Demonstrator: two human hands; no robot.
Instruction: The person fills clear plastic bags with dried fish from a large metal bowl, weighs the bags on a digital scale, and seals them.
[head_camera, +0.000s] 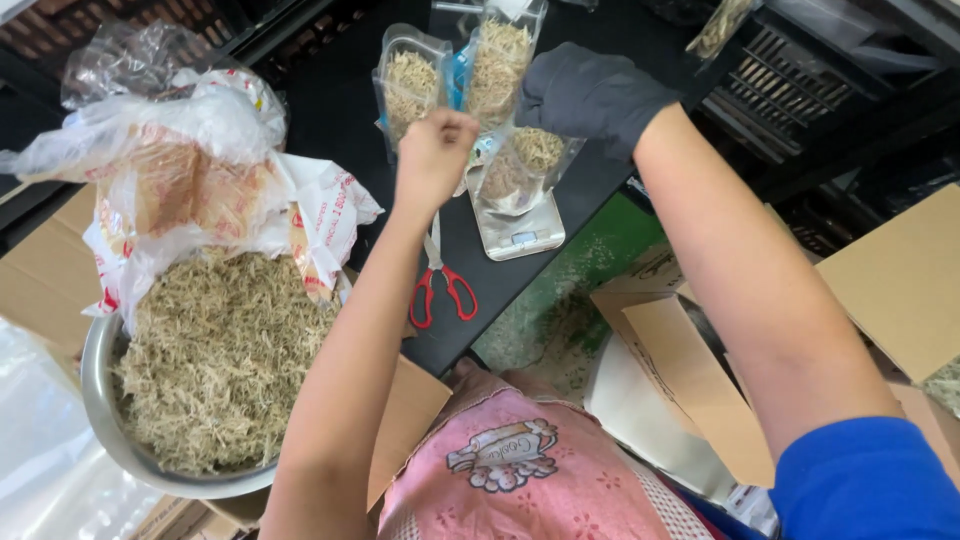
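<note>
1. Two hands up at the far middle of the black tabletop (340, 110). Left hand (432, 160) bare, closed into a fist, fingers pinched at the near-left edge of a clear plastic pouch half filled with pale dried strands (520, 168); exactly what it pinches, cannot tell.
2. Right hand (588, 92) in a dark grey glove, curled around the top right of that pouch, holding it.
3. Pouch stands upright on a small silver digital scale (518, 228), just right of the left hand.
4. Two more clear filled pouches stand far behind the scale: one (410, 85) to the left, a taller one (500, 60) beside it, against the gloved hand.
5. Red-handled scissors (440, 285) lie on the tabletop near the scale, below the left wrist, blades pointing far.
6. Round steel bowl (100, 400) at near left, heaped with the same pale dried strands (220, 360).
7. Crumpled white and orange printed plastic bag (190, 190) sits over the far side of the bowl.
8. Brown cardboard boxes (900, 280) at right, flaps open.
9. Pink patterned apron (520, 470) at near centre; blue sleeve (870, 480) on the right arm.
</note>
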